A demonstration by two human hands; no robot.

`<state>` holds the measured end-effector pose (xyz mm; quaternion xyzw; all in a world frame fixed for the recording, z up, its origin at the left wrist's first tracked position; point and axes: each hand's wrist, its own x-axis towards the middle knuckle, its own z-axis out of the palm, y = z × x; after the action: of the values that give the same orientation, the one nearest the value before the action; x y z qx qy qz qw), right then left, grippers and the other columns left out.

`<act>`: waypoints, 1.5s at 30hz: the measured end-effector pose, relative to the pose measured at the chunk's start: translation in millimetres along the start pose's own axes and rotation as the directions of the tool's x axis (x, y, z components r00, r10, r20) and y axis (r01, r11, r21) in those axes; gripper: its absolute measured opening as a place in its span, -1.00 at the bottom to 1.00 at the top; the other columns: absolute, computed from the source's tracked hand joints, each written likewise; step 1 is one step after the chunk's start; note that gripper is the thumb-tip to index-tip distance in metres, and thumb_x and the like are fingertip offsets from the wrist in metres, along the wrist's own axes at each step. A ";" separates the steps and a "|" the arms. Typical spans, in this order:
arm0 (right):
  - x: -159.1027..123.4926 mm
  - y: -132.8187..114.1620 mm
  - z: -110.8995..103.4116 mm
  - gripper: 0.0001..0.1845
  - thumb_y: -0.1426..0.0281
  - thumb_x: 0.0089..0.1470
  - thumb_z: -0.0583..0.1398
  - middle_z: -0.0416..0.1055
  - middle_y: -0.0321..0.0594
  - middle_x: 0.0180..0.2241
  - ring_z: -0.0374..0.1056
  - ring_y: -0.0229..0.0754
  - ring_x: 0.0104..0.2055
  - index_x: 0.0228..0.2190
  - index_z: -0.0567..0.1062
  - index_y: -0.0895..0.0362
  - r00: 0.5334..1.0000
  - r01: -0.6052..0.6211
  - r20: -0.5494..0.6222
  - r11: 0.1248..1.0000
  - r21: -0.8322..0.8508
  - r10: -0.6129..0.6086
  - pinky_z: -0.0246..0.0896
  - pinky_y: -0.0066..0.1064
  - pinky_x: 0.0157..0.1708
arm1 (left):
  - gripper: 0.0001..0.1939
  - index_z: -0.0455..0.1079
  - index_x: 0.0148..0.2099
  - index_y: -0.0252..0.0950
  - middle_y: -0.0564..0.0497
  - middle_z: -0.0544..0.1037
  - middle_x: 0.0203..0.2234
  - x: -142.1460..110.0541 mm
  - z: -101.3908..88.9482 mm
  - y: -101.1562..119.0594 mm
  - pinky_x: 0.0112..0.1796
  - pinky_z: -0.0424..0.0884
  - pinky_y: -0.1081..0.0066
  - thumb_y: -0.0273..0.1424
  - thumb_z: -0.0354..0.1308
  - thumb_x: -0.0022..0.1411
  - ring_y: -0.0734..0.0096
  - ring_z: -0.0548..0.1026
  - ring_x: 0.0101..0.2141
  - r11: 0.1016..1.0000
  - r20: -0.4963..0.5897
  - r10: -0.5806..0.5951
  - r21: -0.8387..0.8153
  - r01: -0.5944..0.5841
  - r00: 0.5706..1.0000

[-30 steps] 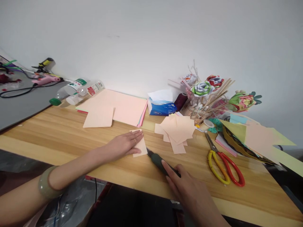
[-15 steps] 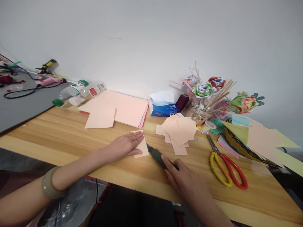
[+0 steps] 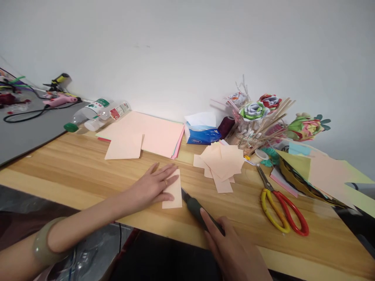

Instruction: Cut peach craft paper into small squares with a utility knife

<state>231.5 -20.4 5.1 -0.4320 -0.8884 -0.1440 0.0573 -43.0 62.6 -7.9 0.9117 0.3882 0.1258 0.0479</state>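
My left hand (image 3: 161, 185) lies flat with its fingers apart on a small pale peach paper (image 3: 176, 195), which may be folded, pressing it to the wooden table. A dark green-handled knife (image 3: 195, 207) is gripped in my right hand (image 3: 227, 238), index finger along the handle. Its dark blade points up and left and rests close to the paper's right edge; whether it touches is hard to tell. Beyond the knife lies a loose heap of peach paper squares (image 3: 224, 160).
Red-and-yellow scissors (image 3: 281, 210) lie at the right. Behind are a blue tissue pack (image 3: 202, 134), paper flowers (image 3: 254, 111) with sticks, and a stack of coloured sheets (image 3: 158, 132). Two plastic bottles (image 3: 93, 109) lie back left; a pink glue gun (image 3: 60, 100) rests on the grey surface.
My left hand and the paper under it have come slightly nearer, and the paper has turned straighter. My left fingers are spread wider. The knife in my right hand has shifted slightly nearer.
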 end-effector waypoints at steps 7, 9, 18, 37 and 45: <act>5.2 -3.8 -2.6 -0.56 0.39 0.19 -0.05 0.41 -0.18 -0.37 0.39 -0.27 -0.57 0.10 0.23 0.15 1.000 -0.001 -0.006 0.999 -0.034 0.001 0.17 -0.53 -0.74 | -0.38 0.12 0.23 -0.30 -0.20 0.12 0.21 -2.4 5.4 -1.2 0.13 0.08 0.13 -0.02 -0.14 0.28 0.19 0.08 0.21 0.998 0.054 -0.052 0.021 0.051 0.997; 7.3 -5.0 -2.1 -0.56 0.39 0.19 -0.05 0.41 -0.19 -0.37 0.38 -0.28 -0.59 0.10 0.23 0.14 1.000 -0.010 -0.006 0.999 -0.053 0.010 0.16 -0.52 -0.75 | -0.38 0.11 0.23 -0.30 -0.20 0.12 0.21 -3.1 7.9 -2.4 0.14 0.08 0.13 -0.02 -0.14 0.28 0.19 0.08 0.21 0.999 0.035 -0.047 0.013 0.046 0.998; 13.9 -7.9 3.2 -0.56 0.37 0.17 -0.03 0.39 -0.25 -0.40 0.36 -0.29 -0.60 0.09 0.24 0.06 0.998 -0.064 -0.025 0.990 -0.123 0.061 0.09 -0.53 -0.76 | -0.35 0.07 0.24 -0.37 -0.23 0.12 0.20 -3.6 10.0 -1.7 0.14 0.07 0.11 -0.03 -0.17 0.29 0.19 0.09 0.20 0.999 0.030 -0.039 0.021 0.038 0.999; 30.2 -4.0 3.6 -0.59 0.39 0.14 0.01 0.38 -0.27 -0.43 0.39 -0.27 -0.57 0.03 0.33 0.06 0.996 -0.082 -0.046 0.990 -0.113 0.078 0.07 -0.52 -0.77 | -0.33 0.02 0.26 -0.39 -0.21 0.12 0.20 -3.6 11.0 -2.7 0.15 0.06 0.14 -0.02 -0.18 0.29 0.21 0.10 0.20 0.999 0.028 -0.044 0.002 0.044 0.999; 38.8 -1.5 8.4 -0.58 0.39 0.11 0.05 0.38 -0.29 -0.43 0.35 -0.29 -0.62 0.02 0.35 0.05 0.995 -0.087 -0.058 0.988 -0.124 0.081 0.00 -0.50 -0.79 | -0.32 0.05 0.25 -0.44 -0.24 0.13 0.19 -3.1 11.5 -2.2 0.14 0.08 0.12 -0.02 -0.16 0.28 0.17 0.12 0.19 0.999 0.029 -0.044 0.017 0.044 0.999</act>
<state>206.5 10.4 5.6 -0.4678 -0.8567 -0.2090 0.0593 -43.5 62.1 -20.0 0.9051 0.4084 0.1079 0.0487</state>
